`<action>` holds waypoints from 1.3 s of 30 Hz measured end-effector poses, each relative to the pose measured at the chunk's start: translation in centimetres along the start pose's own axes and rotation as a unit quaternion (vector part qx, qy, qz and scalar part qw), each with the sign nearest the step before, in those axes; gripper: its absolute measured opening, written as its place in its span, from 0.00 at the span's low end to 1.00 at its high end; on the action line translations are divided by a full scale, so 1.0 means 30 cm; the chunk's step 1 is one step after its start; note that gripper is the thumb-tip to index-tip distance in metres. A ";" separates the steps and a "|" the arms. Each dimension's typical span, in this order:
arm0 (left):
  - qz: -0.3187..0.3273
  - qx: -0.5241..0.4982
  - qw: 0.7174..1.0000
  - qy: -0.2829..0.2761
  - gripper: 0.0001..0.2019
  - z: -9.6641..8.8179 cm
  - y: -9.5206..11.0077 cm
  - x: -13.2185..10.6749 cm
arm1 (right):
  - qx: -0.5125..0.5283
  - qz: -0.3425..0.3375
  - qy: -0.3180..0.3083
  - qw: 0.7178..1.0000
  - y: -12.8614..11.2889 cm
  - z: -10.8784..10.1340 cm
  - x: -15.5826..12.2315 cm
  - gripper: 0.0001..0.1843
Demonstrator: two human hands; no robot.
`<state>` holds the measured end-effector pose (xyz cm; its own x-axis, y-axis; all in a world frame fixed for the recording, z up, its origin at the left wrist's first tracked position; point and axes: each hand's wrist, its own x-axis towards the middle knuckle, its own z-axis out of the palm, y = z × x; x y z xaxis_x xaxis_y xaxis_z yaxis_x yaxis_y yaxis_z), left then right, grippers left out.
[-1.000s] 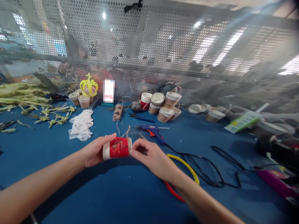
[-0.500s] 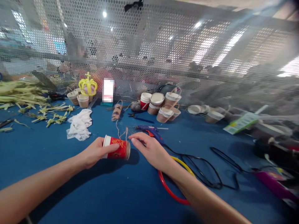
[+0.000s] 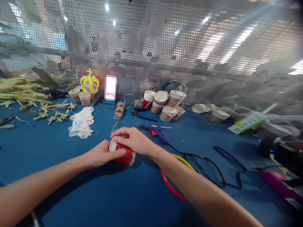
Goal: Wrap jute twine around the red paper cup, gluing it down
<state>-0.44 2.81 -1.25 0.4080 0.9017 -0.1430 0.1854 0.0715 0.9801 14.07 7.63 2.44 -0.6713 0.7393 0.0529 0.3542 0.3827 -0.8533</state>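
At the blue table (image 3: 94,198), left hand (image 3: 99,155) holds red cup (image 3: 129,155), markings (image 3: 121,146) unreadable; right hand (image 3: 132,139) pinches twine (image 3: 114,126)

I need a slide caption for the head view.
Left hand holding a tilted red cup, right hand at its rim, a glue gun beyond.

Since 0.5 seconds ago, the right hand (image 3: 135,140) has moved from just beside the base of the red cup (image 3: 124,158) over to its white rim, pinching the twine (image 3: 114,126) there, and the cup's base has tipped lower.
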 end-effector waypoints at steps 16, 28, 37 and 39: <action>-0.072 -0.128 0.985 0.086 0.13 0.031 -0.015 0.015 | -0.139 0.031 0.089 0.986 0.019 -0.106 -0.084 0.13; -0.095 -0.157 0.977 0.105 0.12 0.014 0.008 0.009 | -0.283 0.283 0.190 0.896 0.276 -0.322 -0.135 0.08; -0.097 -0.133 0.979 0.124 0.14 0.005 0.002 0.019 | -0.091 0.255 0.234 0.934 0.181 -0.278 -0.167 0.06; -0.095 -0.137 0.978 0.123 0.14 0.002 -0.002 0.021 | -0.041 0.238 0.211 0.947 0.117 -0.253 -0.200 0.06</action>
<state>-0.14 3.35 -1.41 0.1553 0.9341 -0.3214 -0.0242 0.3289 0.9441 24.27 8.75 3.06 -0.1092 0.9879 -0.1105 0.6131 -0.0206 -0.7897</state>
